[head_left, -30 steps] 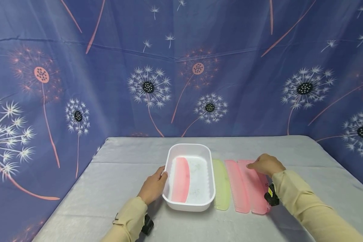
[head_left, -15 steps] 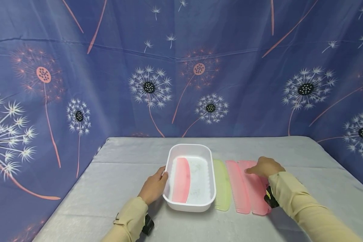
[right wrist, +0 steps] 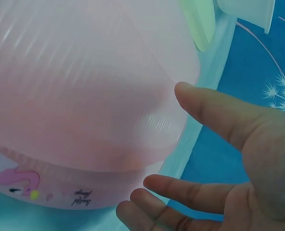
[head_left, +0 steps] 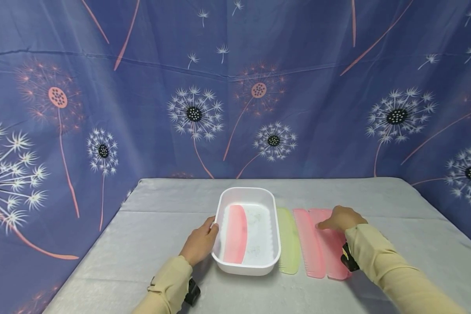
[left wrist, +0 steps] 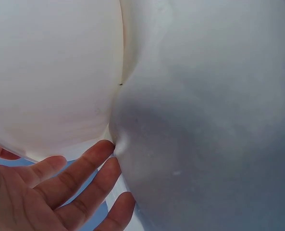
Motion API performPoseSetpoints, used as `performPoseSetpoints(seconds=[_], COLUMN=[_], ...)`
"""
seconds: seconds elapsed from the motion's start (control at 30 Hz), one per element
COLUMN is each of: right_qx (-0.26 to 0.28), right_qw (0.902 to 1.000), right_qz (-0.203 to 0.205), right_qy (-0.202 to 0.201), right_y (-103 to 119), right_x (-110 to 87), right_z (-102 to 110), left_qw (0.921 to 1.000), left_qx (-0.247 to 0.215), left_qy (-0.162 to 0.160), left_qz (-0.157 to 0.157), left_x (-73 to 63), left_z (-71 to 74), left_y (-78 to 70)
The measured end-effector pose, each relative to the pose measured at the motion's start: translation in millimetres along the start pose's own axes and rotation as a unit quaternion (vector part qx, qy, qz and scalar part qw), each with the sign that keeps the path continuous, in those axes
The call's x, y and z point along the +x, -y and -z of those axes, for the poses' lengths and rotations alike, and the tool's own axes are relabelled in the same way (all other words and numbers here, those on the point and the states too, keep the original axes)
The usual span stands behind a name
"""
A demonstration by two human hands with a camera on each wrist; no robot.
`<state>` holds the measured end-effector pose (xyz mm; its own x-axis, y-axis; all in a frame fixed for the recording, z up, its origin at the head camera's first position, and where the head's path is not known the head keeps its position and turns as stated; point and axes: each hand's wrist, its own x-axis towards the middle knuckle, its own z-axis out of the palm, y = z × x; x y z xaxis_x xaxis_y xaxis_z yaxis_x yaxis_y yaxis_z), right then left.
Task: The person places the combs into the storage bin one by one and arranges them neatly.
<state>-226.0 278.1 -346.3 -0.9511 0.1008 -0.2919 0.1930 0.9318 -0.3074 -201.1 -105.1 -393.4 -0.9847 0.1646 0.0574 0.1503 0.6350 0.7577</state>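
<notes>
Beige sleeves (head_left: 390, 261) are seen nearest. By the left hand (head_left: 198, 243), the white tray (head_left: 246, 270) is gripped at its rim, one pink comb (head_left: 235, 235) laid inside. Over the rightmost pink combs (head_left: 335, 257), the right hand (head_left: 342, 218) is held, thumb and fingers parted. Blue cloth (head_left: 318, 96) is hung behind.

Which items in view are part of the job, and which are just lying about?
Likely part of the job:
- white plastic bin, at the left hand
- pink comb in the bin
- green comb beside the bin
- two pink combs next in the row
- flamingo-print comb, near the right hand

Likely just surroundings:
- grey cloth
- dandelion-print backdrop
- black wrist cameras
</notes>
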Motion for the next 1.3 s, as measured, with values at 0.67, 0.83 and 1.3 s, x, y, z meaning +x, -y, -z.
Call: performPoseSetpoints(seconds=[0.67,0.83,1.3], right_qx=[-0.022,-0.016,0.018], right_qw=[0.9994,0.9994,0.9995], right_qz=[-0.024,-0.029,-0.024], right_qy=[-0.011,-0.004,-0.009], right_y=[4.9,4.9,3.1], right_x=[5.5,8.9,6.3], right_z=[-6.3,-4.1,-2.2], left_qw=[1.0,1.0,1.0], left_qx=[-0.002,0.003,0.007], left_qy=[0.0,-0.001,-0.002], left_qz=[-0.002,-0.001,-0.002], left_x=[0.3,1.3,2.2], left_z=[-0.7,-1.3,-1.8], left_y=[-1.1,0.1,0.8])
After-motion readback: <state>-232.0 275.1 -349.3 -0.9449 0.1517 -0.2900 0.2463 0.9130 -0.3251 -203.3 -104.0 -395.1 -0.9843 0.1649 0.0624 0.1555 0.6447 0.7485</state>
